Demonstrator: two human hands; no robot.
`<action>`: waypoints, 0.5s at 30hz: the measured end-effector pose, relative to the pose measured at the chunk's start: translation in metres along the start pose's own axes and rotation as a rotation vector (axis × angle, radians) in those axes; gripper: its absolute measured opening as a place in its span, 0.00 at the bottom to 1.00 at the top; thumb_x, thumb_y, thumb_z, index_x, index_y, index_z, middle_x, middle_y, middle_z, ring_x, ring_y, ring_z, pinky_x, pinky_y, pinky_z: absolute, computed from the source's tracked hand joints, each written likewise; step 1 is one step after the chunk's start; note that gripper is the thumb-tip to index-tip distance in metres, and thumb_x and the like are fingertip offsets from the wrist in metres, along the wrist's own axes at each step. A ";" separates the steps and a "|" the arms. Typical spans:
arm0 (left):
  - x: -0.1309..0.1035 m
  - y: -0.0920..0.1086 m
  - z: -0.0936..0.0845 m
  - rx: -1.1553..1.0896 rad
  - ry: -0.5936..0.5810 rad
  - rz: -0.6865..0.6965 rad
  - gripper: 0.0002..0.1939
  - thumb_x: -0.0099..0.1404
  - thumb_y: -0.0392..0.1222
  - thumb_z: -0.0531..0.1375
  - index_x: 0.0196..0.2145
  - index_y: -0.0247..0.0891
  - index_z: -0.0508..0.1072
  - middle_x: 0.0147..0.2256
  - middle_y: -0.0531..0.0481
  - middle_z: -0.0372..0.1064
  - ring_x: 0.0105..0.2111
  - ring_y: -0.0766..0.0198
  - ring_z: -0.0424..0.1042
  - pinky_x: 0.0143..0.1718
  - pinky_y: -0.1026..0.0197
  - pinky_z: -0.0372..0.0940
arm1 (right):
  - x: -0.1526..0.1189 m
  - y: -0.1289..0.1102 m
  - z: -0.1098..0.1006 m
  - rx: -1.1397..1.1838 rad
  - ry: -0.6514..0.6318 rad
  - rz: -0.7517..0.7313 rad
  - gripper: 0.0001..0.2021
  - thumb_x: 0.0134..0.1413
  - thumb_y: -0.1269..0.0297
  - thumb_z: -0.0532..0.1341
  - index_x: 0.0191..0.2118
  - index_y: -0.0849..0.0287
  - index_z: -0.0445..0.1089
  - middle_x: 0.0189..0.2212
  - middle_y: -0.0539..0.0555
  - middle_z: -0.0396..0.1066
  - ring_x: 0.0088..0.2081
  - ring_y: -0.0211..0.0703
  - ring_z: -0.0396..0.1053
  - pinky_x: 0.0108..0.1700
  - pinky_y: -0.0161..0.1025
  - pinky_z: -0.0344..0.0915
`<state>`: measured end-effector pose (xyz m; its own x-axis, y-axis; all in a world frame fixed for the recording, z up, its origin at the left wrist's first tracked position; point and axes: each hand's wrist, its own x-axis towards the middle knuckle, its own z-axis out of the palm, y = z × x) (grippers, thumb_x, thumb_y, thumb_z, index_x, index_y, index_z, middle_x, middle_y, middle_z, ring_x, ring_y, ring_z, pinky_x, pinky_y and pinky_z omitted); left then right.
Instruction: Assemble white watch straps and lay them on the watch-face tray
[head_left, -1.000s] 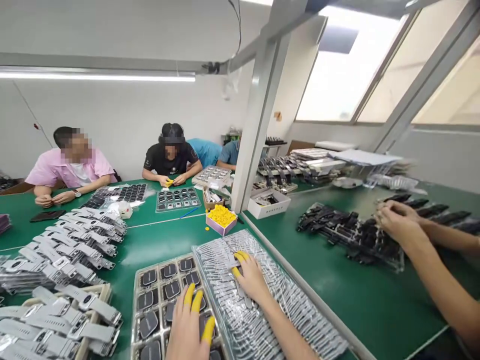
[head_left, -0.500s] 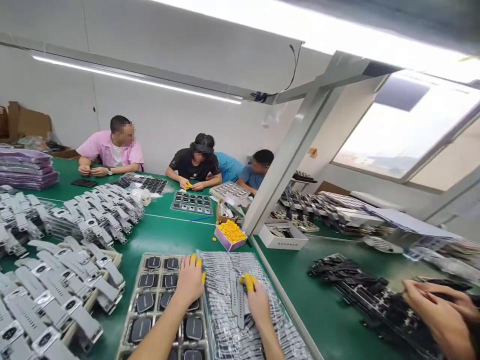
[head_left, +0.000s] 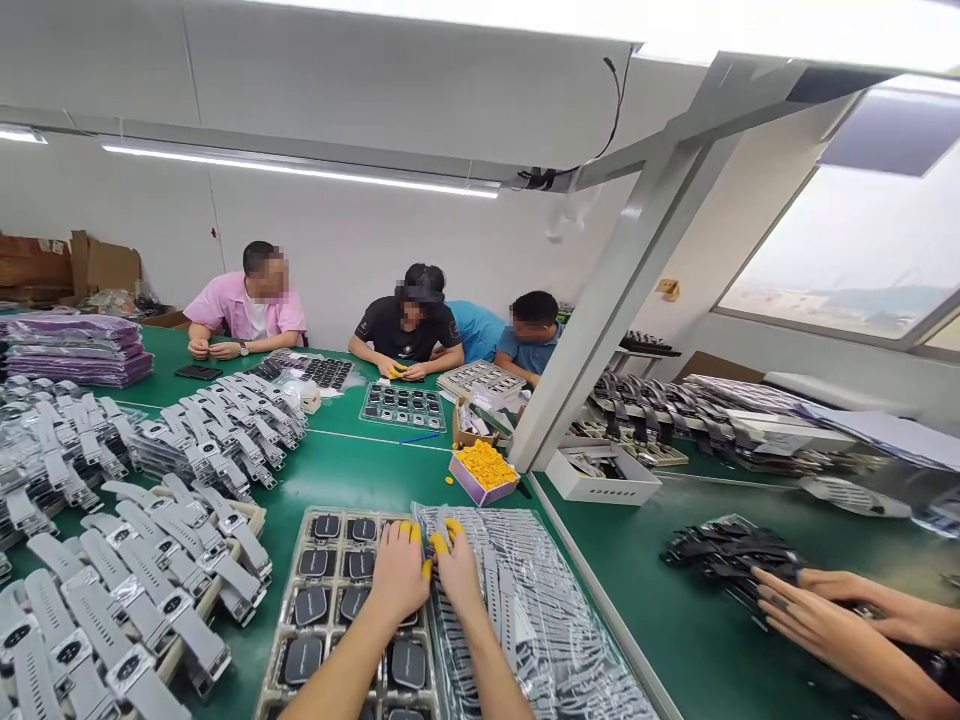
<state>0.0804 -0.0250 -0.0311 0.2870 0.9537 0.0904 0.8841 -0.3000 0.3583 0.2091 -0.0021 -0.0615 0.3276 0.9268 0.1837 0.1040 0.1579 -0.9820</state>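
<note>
My left hand (head_left: 400, 572), with yellow finger cots on its fingertips, is bent closed over the right side of a clear tray (head_left: 336, 590) of black square watch bodies (head_left: 303, 660). What is under its fingers is hidden. Close beside it, my right hand (head_left: 459, 575), also with yellow cots, pinches what looks like a grey watch strap (head_left: 441, 518), mostly covered by the fingers. Beneath the right hand lies a plastic-covered layer of bagged grey straps (head_left: 559, 610). Two loose grey straps (head_left: 498, 600) rest on top, just right of that wrist.
Rows of grey-strapped watches (head_left: 135, 590) fill the left side. A box of yellow finger cots (head_left: 484, 472) stands ahead, near a metal post (head_left: 622, 250) and a white box (head_left: 600, 472). At right, a co-worker's hands (head_left: 847, 605) touch black straps (head_left: 727, 555). Three people sit across the table.
My right hand has moved left, from over the loose straps to beside my left hand. The left hand stays over the tray. The co-worker's hands at right have lowered onto the black straps.
</note>
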 end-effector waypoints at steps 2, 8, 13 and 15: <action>0.000 0.001 -0.002 -0.017 -0.003 -0.002 0.25 0.69 0.42 0.54 0.59 0.28 0.72 0.59 0.32 0.68 0.64 0.43 0.60 0.70 0.45 0.49 | -0.006 0.007 0.003 0.003 -0.028 0.019 0.20 0.46 0.51 0.66 0.45 0.55 0.74 0.35 0.55 0.79 0.34 0.52 0.75 0.34 0.45 0.72; 0.005 0.001 -0.009 -0.015 -0.025 -0.012 0.25 0.68 0.40 0.54 0.60 0.31 0.71 0.59 0.35 0.68 0.64 0.46 0.60 0.69 0.48 0.51 | -0.009 0.012 -0.001 0.097 -0.032 0.139 0.22 0.46 0.54 0.66 0.48 0.55 0.71 0.35 0.54 0.78 0.35 0.50 0.75 0.36 0.44 0.71; 0.009 -0.015 -0.021 0.041 0.000 -0.061 0.23 0.69 0.35 0.50 0.58 0.28 0.72 0.56 0.32 0.70 0.59 0.46 0.65 0.64 0.48 0.58 | -0.009 0.009 0.000 0.149 -0.013 0.182 0.19 0.41 0.57 0.67 0.43 0.54 0.70 0.29 0.50 0.74 0.26 0.45 0.69 0.28 0.41 0.67; 0.008 -0.018 -0.024 0.074 -0.010 -0.064 0.21 0.67 0.32 0.50 0.52 0.28 0.75 0.53 0.31 0.71 0.59 0.43 0.66 0.64 0.45 0.57 | -0.011 0.005 0.001 0.172 -0.023 0.196 0.18 0.40 0.56 0.67 0.40 0.54 0.71 0.28 0.51 0.75 0.25 0.45 0.68 0.26 0.40 0.65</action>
<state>0.0584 -0.0114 -0.0148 0.2322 0.9708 0.0600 0.9256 -0.2395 0.2931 0.2055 -0.0108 -0.0687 0.3046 0.9524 -0.0100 -0.1211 0.0284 -0.9922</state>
